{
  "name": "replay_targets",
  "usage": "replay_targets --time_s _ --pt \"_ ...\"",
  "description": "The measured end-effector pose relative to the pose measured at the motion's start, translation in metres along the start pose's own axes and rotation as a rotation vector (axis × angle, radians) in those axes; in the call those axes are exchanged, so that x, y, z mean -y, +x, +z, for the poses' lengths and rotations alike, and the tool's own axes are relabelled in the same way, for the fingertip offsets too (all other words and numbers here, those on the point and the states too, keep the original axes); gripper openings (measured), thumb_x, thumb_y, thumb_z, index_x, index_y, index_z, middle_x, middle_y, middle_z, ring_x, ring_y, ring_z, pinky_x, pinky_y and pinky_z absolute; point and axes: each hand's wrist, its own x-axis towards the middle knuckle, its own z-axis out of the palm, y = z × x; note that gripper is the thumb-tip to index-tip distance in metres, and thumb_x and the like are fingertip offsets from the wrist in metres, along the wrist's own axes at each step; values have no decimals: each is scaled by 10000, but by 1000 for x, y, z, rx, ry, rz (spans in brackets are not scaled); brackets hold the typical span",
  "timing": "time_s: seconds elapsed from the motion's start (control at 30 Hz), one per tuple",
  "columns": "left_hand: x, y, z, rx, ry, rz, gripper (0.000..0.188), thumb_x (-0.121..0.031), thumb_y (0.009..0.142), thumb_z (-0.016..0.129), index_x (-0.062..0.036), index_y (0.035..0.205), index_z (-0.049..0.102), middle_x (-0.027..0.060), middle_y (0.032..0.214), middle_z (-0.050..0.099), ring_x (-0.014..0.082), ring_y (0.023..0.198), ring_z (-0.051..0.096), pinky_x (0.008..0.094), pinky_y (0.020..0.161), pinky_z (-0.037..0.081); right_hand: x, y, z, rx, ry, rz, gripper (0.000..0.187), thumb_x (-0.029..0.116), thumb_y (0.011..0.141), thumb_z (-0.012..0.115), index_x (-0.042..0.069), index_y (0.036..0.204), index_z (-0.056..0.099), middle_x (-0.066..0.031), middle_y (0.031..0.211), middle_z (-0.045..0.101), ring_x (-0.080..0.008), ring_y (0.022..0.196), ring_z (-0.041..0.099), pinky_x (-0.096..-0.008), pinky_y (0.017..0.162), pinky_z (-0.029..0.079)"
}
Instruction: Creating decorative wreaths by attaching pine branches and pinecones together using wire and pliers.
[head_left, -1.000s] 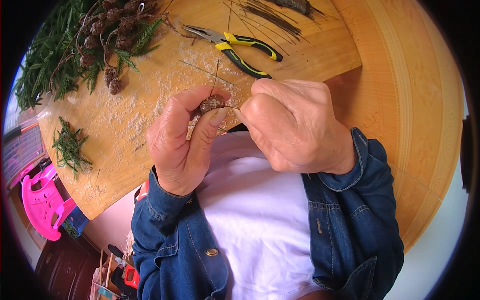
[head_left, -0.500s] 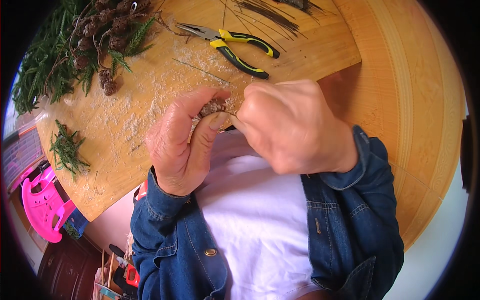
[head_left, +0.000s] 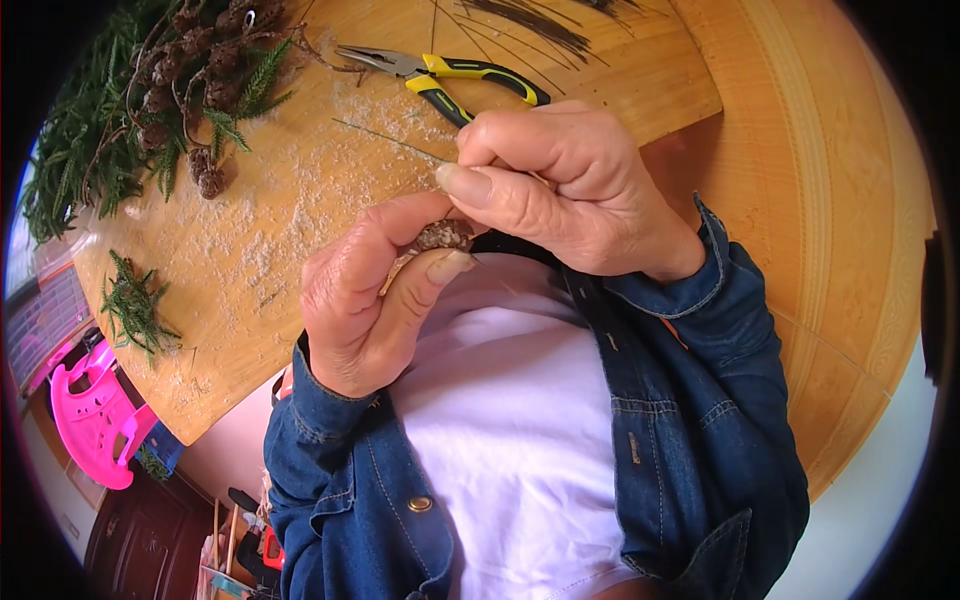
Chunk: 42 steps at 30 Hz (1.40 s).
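Observation:
Between the thumb and fingers of my left hand point(head_left: 365, 285) sits a small brown pine cone point(head_left: 445, 236) with pale flecks; my fingers cover much of it. My right hand point(head_left: 560, 190) is closed in a pinch just above and to the right of it, thumb pressed against the curled forefinger. A thin dark wire seems to run from the cone up to that pinch, though the fingers hide most of it. Needle-nose pliers point(head_left: 440, 80) with yellow and black handles lie beyond my right hand, which overlaps one handle.
Green artificial pine branches point(head_left: 90, 110) with a bunch of pine cones point(head_left: 205, 65) lie at the far left of the wooden table point(head_left: 250, 330). A small green sprig point(head_left: 137, 305) rests near the left edge. Loose dark wires point(head_left: 530, 25) lie at the back, and pale crumbs cover the middle.
My right hand has swung up and away from my body, turning so its thumb shows. My left hand stays nearly in place, keeping hold of the pine cone.

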Motion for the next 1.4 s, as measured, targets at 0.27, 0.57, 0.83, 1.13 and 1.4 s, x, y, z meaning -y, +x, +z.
replay_targets --time_s 0.27,0.57,0.83,1.13,1.4 --pt "-2 3 -8 84 101 48 222 -37 824 687 46 1017 614 121 892 675 213 778 658 276 717 504 6 5 -1 -23 -339 -193 150 29 875 583 19 735 530 -47 568 474 -151 478 475 -291 456 352" --pt "-9 2 -4 44 43 -35 224 -30 822 682 52 1021 621 128 896 674 216 780 659 273 714 503 10 5 1 -25 -367 -193 144 24 863 583 27 735 516 -32 559 436 -151 473 455 -287 457 343" --pt "-4 2 -8 104 -231 -37 202 -56 927 568 78 1076 587 147 978 664 173 846 632 267 761 498 16 3 0 52 -18 135 140 79 886 587 28 764 541 -33 599 479 -117 524 475 -263 480 364" --pt "-1 6 -5 43 -172 -29 228 -68 954 531 90 1118 552 122 1024 646 130 884 586 251 818 477 5 -22 2 -20 -604 -385 141 61 792 699 27 828 568 -69 681 552 -199 537 531 -275 475 394" --pt "3 15 -8 165 155 270 207 -26 889 595 55 1080 588 146 979 652 216 831 630 284 774 494 16 -19 4 -99 -569 -426 139 -46 767 669 3 810 546 -79 648 541 -218 497 518 -307 443 390"
